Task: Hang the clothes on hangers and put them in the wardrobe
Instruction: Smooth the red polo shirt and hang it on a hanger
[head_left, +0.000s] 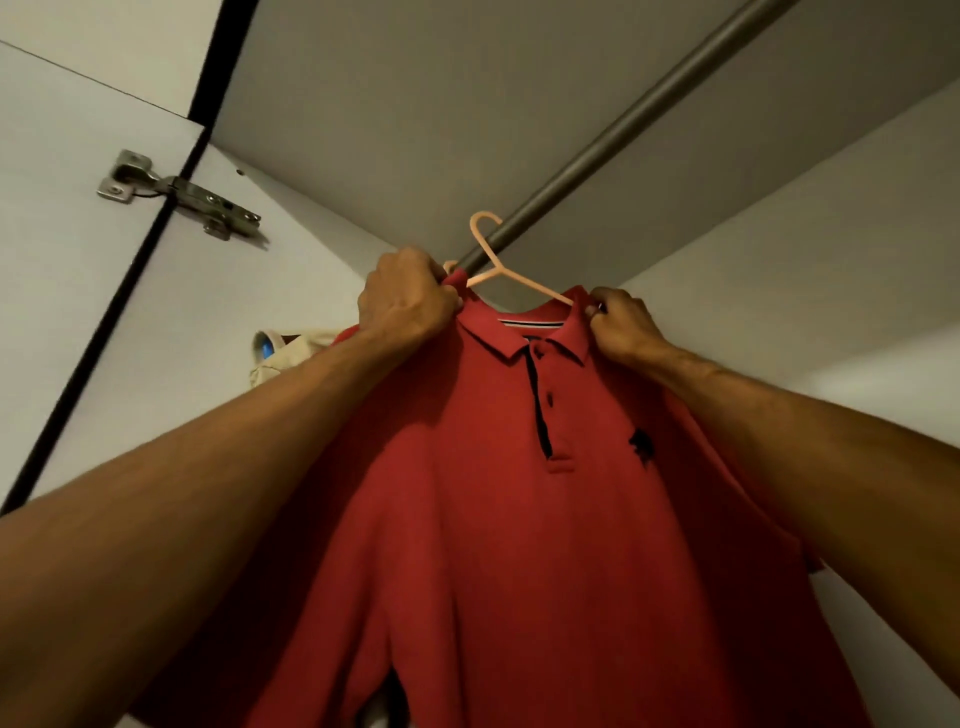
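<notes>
Both arms reach upward. The left hand (408, 299) grips the red polo shirt (519, 519) at its left shoulder; the right hand (618, 325) pinches the right shoulder by the collar. The shirt sits on a pink hanger (498, 262), hooked over the wardrobe rail (623, 124), beside a beige garment (283, 353).

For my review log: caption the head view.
Left hand and right hand hold a red polo shirt on a pink hanger at the wardrobe rail.

The single head-worn camera tilts steeply upward, close beneath the wardrobe rail (597, 149).
</notes>
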